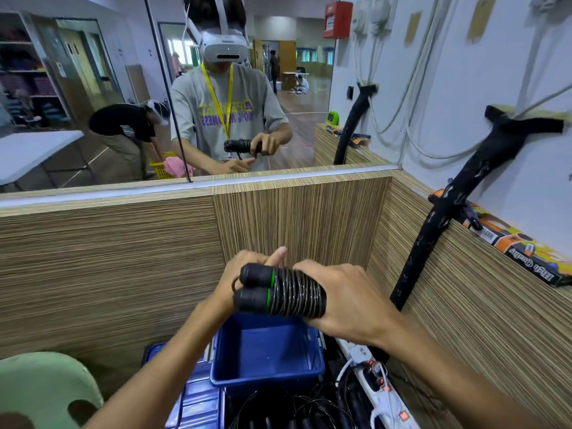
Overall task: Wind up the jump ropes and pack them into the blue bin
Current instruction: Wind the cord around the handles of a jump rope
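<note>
A black jump rope (278,292) with green rings on its two handles is wound in tight coils around those handles. My right hand (346,298) grips the coiled end. My left hand (244,267) sits behind the handle tips with its fingers on the rope's end loop and the thumb raised. The bundle hangs above the blue bin (266,351), whose inside looks bare. More loose black ropes (297,410) lie in a tangle in front of the bin.
The bin stands on a blue lid (192,397). A white power strip (371,376) with cables lies to its right. Wood-grain partition walls (108,258) close in the corner. A pale green chair (40,388) is at the lower left. A mirror (93,88) is above.
</note>
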A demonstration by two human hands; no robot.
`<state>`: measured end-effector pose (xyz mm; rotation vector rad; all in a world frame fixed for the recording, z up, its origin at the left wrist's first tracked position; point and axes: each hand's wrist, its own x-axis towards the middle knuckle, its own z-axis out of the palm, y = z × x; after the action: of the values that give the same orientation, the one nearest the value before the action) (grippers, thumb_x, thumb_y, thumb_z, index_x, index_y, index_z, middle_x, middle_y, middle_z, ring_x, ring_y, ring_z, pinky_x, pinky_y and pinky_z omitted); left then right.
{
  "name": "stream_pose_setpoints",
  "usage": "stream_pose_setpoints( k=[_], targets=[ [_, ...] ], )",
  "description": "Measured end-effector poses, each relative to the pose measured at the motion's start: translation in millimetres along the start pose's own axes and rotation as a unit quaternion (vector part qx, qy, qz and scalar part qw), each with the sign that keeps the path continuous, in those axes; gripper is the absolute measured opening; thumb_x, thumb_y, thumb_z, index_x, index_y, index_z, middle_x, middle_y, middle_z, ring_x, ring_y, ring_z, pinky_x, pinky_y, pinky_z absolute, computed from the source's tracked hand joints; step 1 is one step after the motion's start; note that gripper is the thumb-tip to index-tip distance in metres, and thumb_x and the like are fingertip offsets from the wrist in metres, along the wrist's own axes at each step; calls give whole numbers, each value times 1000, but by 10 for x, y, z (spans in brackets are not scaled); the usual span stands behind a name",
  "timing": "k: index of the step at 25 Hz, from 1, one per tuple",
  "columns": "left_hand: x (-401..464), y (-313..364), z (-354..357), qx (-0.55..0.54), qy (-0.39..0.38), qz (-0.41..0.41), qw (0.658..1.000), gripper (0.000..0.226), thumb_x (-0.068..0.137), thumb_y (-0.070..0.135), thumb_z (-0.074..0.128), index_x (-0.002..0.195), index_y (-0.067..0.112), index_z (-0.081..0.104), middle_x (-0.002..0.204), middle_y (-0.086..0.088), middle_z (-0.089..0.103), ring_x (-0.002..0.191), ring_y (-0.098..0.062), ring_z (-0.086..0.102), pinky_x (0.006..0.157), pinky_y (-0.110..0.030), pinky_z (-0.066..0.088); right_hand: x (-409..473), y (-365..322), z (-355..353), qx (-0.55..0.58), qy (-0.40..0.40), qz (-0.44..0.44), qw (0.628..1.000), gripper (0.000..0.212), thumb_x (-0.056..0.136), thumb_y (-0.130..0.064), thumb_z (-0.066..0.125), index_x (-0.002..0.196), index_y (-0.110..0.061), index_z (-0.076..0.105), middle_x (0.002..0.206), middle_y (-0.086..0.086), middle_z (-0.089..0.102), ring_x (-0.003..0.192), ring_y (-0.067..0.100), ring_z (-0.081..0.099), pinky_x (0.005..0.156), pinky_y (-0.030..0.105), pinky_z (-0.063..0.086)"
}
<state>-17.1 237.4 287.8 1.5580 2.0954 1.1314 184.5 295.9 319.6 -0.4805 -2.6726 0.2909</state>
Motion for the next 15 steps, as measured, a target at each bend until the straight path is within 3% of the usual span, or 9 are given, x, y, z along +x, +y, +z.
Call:
stream_pose_setpoints(
  k=[1, 3, 6, 8, 9, 11, 13, 15],
  targets=[
    [82, 39, -51, 122, -14, 61, 990, 70, 91, 73, 25, 46, 20, 39, 46, -3, 44, 42, -15, 41, 53, -31, 42, -34, 6, 2, -14, -10, -8, 1000, 34, 81, -38, 64, 111, -35, 50, 72, -10, 61, 63, 7, 60, 63, 28, 53],
    [265, 94, -176, 299, -31, 195, 934, 74, 93, 72, 11, 44, 22, 35, 40, 4, 35, 34, -9, 33, 42, -20, 30, -91, 18, 14, -41, -38, -12, 998, 33, 82, -43, 60, 111, -35, 46, 75, -10, 61, 66, 11, 60, 64, 33, 52],
    [360, 370, -341, 428, -99, 293, 849, 66, 98, 60, 19, 47, 22, 36, 41, 7, 28, 34, -4, 29, 42, -15, 25, -107, 24, 64, -84, -54, 13, 995, 37, 84, -47, 59, 115, -35, 41, 81, -7, 62, 75, 20, 64, 67, 37, 52],
    [355, 589, -346, 471, -96, 318, 817, 61, 100, 54, 24, 51, 21, 38, 45, 7, 31, 39, -4, 32, 45, -19, 25, -97, 0, 110, -126, -49, 31, 990, 47, 85, -47, 62, 124, -34, 37, 87, -3, 64, 80, 26, 66, 67, 37, 50],
    [322, 675, -329, 480, -89, 309, 816, 57, 101, 52, 26, 56, 20, 41, 49, 8, 34, 43, -5, 36, 48, -20, 28, -84, -15, 142, -147, -47, 42, 987, 55, 86, -46, 64, 130, -32, 35, 90, -1, 65, 83, 28, 66, 68, 37, 48],
    [195, 800, -287, 466, -45, 253, 847, 50, 102, 47, 31, 67, 19, 51, 59, 8, 44, 54, -10, 48, 54, -23, 38, -41, -15, 194, -166, -33, 95, 981, 62, 85, -43, 68, 135, -27, 34, 90, 1, 66, 84, 28, 67, 67, 37, 47],
    [53, 786, -218, 408, 4, 203, 890, 28, 101, 36, 43, 86, 17, 57, 79, 5, 53, 71, -15, 57, 63, -28, 48, 26, 39, 210, -175, 16, 151, 973, 57, 82, -48, 71, 125, -27, 40, 78, -3, 63, 72, 24, 66, 58, 33, 42],
    [-134, 709, -129, 347, 63, 171, 920, 9, 94, 16, 57, 103, 14, 57, 90, 2, 49, 82, -19, 56, 68, -29, 48, 98, 103, 206, -171, 42, 182, 967, 52, 79, -51, 72, 116, -29, 41, 69, -7, 58, 61, 21, 61, 53, 30, 37]
  ],
)
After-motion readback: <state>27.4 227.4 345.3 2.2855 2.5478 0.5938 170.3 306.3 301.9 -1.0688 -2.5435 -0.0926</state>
